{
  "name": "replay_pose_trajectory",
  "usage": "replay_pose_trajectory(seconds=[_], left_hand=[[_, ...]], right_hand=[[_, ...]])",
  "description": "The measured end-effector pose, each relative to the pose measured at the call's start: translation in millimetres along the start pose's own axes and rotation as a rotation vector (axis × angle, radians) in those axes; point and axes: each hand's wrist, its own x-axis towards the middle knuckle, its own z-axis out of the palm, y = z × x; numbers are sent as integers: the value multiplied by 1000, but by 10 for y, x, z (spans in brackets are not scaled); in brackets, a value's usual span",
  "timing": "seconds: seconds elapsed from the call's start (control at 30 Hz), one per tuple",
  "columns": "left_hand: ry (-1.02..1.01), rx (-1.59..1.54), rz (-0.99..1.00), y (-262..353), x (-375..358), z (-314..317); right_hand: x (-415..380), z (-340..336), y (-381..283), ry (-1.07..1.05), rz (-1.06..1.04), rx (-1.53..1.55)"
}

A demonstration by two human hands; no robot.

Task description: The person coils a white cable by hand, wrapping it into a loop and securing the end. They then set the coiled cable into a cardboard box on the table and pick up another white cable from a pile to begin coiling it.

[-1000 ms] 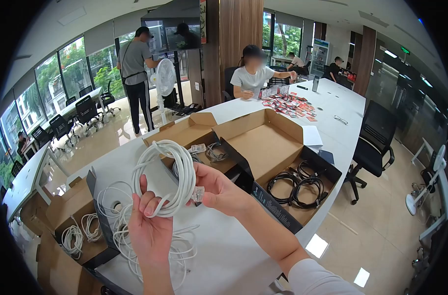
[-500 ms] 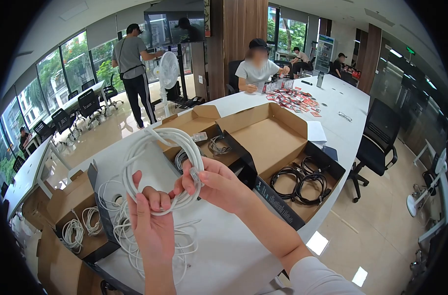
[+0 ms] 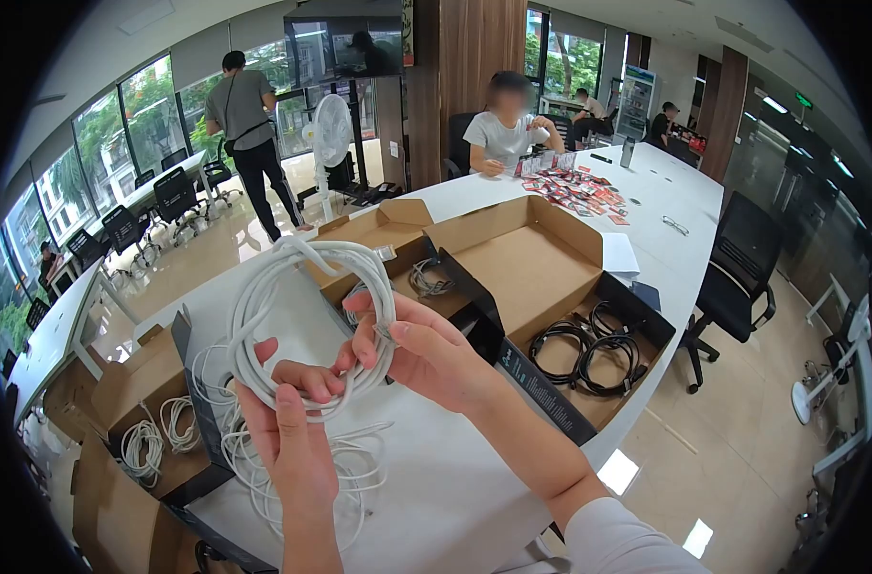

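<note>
A coil of white network cable (image 3: 242,306) is held up above the table in both hands. My left hand (image 3: 292,421) grips the lower left of the loops, its thumb raised in front. On the right side of the coil, my right hand (image 3: 421,354) is closed round the strands, thumb and fingers pinching them near a clear plug. Below the hands, loose white cables (image 3: 254,469) lie tangled on the white table (image 3: 436,488).
An open box (image 3: 512,253) with coiled black cables (image 3: 589,349) stands to the right. Another box (image 3: 378,230) holding grey cables is behind the coil, and a box at left holds white coils (image 3: 144,448). Across the table, a person (image 3: 512,134) sits by red packets (image 3: 579,194).
The coil and my hands have shifted slightly left, and the loops have fanned apart. In the background, the standing person has turned away from the fan.
</note>
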Motion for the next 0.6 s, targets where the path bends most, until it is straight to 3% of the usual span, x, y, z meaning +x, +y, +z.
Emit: replay_pose_trajectory(seconds=[0.53, 0.6], left_hand=[[102, 197, -131, 75, 78, -202], [42, 209, -145, 95, 103, -220]], right_hand=[[-52, 8, -187, 120, -43, -210], [-61, 28, -210, 132, -65, -247]])
